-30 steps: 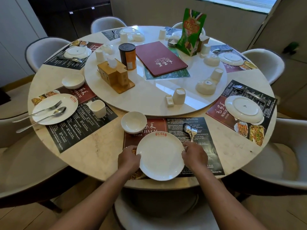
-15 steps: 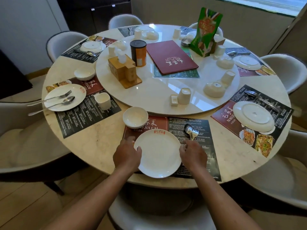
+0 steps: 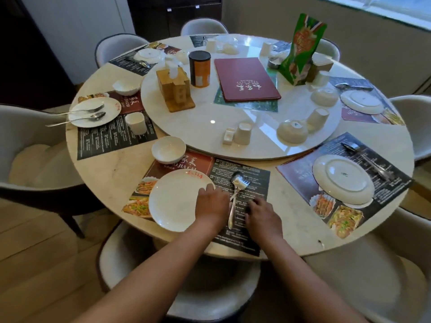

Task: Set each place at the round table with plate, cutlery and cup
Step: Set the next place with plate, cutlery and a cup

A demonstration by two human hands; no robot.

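On the placemat (image 3: 247,183), white plate (image 3: 175,201) right side up, red-lettered rim.

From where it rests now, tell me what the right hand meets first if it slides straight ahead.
Probably nothing close: the right hand points up the placemat, beside the fork and spoon. Beyond lies the turntable's edge.

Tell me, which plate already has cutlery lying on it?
The far-left plate: a fork and spoon rest across it. The other plates are bare.
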